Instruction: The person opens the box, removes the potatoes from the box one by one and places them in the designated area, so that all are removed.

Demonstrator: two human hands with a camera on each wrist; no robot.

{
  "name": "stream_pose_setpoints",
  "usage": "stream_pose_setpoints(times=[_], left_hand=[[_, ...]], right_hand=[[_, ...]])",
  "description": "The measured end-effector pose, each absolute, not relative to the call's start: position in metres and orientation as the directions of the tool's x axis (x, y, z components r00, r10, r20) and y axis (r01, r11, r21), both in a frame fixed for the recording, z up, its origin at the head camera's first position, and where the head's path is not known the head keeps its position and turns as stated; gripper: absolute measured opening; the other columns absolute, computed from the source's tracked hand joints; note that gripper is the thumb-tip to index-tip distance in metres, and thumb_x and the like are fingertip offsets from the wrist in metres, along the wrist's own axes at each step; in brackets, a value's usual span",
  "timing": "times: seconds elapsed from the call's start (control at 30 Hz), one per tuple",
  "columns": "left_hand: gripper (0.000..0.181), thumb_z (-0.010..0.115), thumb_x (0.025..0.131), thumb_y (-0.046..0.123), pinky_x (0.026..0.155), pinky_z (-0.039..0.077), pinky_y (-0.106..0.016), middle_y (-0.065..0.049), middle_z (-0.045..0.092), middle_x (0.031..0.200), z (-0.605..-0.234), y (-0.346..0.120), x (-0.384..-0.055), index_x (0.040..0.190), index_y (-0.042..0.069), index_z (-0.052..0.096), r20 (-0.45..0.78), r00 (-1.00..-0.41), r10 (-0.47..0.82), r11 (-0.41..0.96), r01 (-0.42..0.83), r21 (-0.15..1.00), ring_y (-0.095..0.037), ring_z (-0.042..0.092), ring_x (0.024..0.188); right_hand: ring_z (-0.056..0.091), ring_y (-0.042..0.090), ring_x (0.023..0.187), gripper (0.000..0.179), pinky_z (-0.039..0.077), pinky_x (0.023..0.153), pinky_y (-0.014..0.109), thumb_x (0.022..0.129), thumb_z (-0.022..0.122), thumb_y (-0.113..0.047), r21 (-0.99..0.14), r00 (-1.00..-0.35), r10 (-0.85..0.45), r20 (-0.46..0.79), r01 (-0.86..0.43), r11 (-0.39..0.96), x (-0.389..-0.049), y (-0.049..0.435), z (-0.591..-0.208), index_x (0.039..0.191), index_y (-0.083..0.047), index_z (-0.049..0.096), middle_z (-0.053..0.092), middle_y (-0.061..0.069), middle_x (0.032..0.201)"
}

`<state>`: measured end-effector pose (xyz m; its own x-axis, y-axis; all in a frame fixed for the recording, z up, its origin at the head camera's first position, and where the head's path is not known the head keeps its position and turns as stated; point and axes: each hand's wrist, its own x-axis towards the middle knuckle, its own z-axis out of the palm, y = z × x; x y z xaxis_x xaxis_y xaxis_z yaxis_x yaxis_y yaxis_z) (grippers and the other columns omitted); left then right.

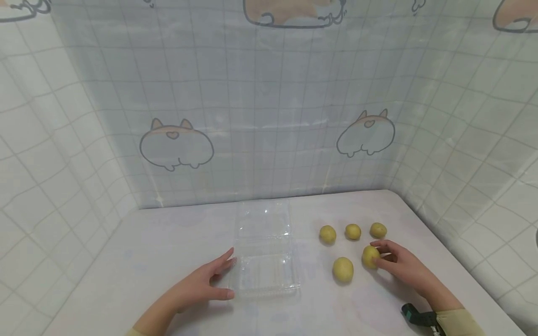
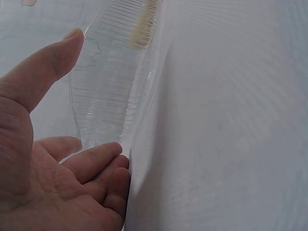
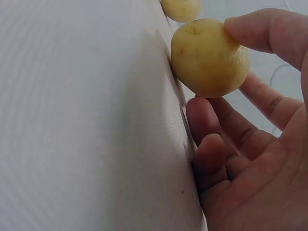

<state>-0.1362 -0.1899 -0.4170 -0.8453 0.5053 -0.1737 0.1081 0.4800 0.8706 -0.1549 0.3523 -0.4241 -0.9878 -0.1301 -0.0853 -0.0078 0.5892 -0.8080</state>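
Thumb and fingers of my right hand (image 1: 401,262) pinch a small yellow potato (image 1: 370,257) on the right side of the table. In the right wrist view the same potato (image 3: 209,57) shows a dimple, with the thumb on one side and fingertips on the other. My left hand (image 1: 201,285) is spread at the left edge of a clear plastic clamshell box (image 1: 265,273), whose lid (image 1: 265,219) lies folded back. Seen from the left wrist, the ribbed wall of the box (image 2: 103,91) lies between thumb and fingers; whether they touch it I cannot tell.
Left of the held potato lies another potato (image 1: 343,269). Behind it are three more in a loose row: a left one (image 1: 328,234), a middle one (image 1: 353,231) and a right one (image 1: 378,230). A grid-patterned curtain (image 1: 269,116) encloses the white table (image 1: 180,233).
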Motion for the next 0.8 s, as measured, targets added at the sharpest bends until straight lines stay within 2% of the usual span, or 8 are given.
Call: stream_pose_setpoints(times=[0.23,0.5,0.73,0.8], left_hand=[[0.100,0.081,0.083,0.035,0.110,0.037,-0.037,-0.002,0.040,0.154,-0.4176,-0.1902,-0.1358,0.160,0.024,0.019,-0.175,-0.848,0.500,0.490,0.110,0.865,-0.030,0.041,0.138],[0.100,0.081,0.083,0.035,0.108,0.037,-0.028,-0.001,0.040,0.154,-0.4176,-0.1898,-0.1362,0.160,0.024,0.019,-0.175,-0.850,0.498,0.495,0.113,0.862,-0.029,0.040,0.138],[0.100,0.081,0.083,0.035,0.111,0.035,-0.040,-0.002,0.039,0.155,-0.4163,-0.1886,-0.1369,0.160,0.022,0.018,-0.181,-0.850,0.495,0.499,0.108,0.860,-0.027,0.037,0.140],[0.100,0.081,0.083,0.036,0.111,0.036,-0.039,-0.001,0.040,0.154,-0.4156,-0.1885,-0.1365,0.160,0.022,0.018,-0.180,-0.852,0.491,0.512,0.115,0.851,-0.026,0.039,0.139]], right_hand=[[0.062,0.028,0.104,0.058,0.053,0.079,0.033,0.090,0.074,-0.028,-0.803,-0.987,-0.141,-0.079,-0.021,0.596,-0.1546,0.3536,-0.4271,0.137,-0.001,0.051,0.060,0.017,0.124],[0.061,0.027,0.104,0.060,0.053,0.079,0.033,0.090,0.074,-0.029,-0.800,-0.987,-0.146,-0.071,-0.031,0.600,-0.1554,0.3550,-0.4281,0.138,-0.002,0.051,0.059,0.017,0.127],[0.061,0.028,0.104,0.060,0.052,0.079,0.036,0.090,0.074,-0.033,-0.791,-0.988,-0.132,-0.074,-0.023,0.612,-0.1558,0.3560,-0.4280,0.138,-0.004,0.052,0.058,0.016,0.129],[0.061,0.027,0.104,0.060,0.052,0.079,0.036,0.090,0.074,-0.033,-0.792,-0.988,-0.134,-0.075,-0.023,0.610,-0.1559,0.3564,-0.4282,0.138,-0.004,0.052,0.058,0.015,0.129]])
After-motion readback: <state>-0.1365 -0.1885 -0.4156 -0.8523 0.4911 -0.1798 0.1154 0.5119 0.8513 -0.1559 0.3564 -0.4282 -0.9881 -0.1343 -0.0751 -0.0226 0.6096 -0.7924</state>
